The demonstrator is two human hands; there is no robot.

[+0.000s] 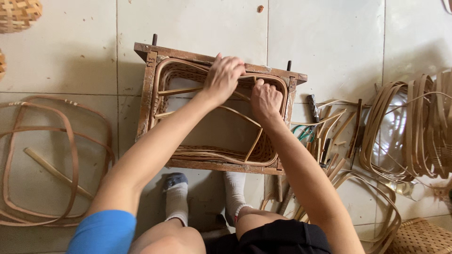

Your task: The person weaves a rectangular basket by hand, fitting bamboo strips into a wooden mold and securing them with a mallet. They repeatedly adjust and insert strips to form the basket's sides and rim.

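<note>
A rectangular wooden frame mould (147, 96) lies on the tiled floor with a woven bamboo basket (263, 149) set inside it. My left hand (224, 77) presses down on the far rim of the basket, fingers curled over a thin bamboo strip (178, 91). My right hand (265, 99) sits just beside it, pinching the same rim strip near the far right corner. A loose bent strip (253, 136) crosses the basket's inside. My socked feet (177, 197) rest against the near side of the frame.
Bent bamboo hoops (61, 155) lie on the floor at left. Coiled bamboo strips (414, 127) pile at right, with short offcuts and hand tools (325, 141) between. Woven baskets sit at top left (16, 14) and bottom right (419, 237).
</note>
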